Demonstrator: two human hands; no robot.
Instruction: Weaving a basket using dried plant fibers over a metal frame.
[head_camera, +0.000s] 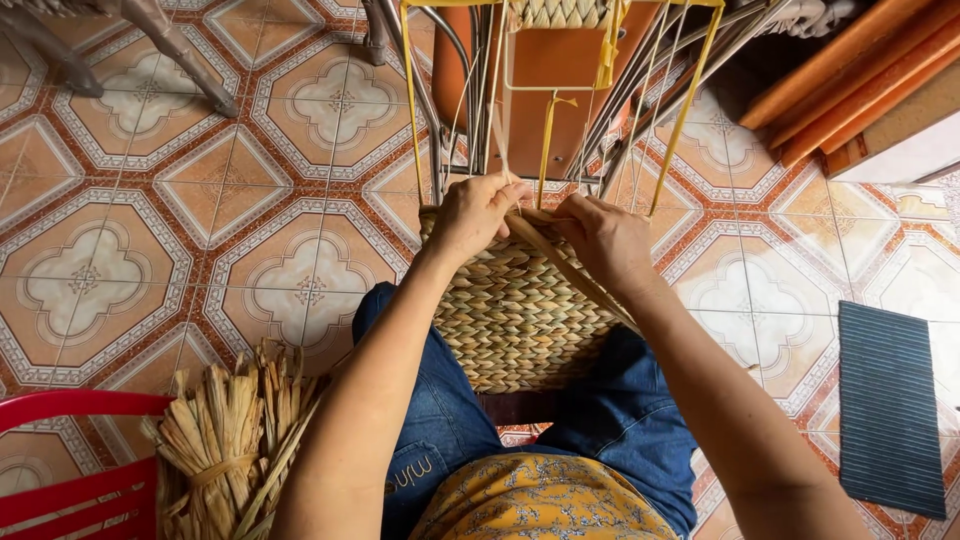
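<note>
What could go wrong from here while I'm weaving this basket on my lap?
The flat strand under your right hand might slip loose and slacken the row. Your left hand works among thin upright stakes, which could bend. The woven panel rests between your knees and may shift.

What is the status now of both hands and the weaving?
Left hand and right hand both at top edge of woven panel, each pinching a fibre strand. Wire frame stands just beyond. Dried fibre bundle beside left knee.
</note>
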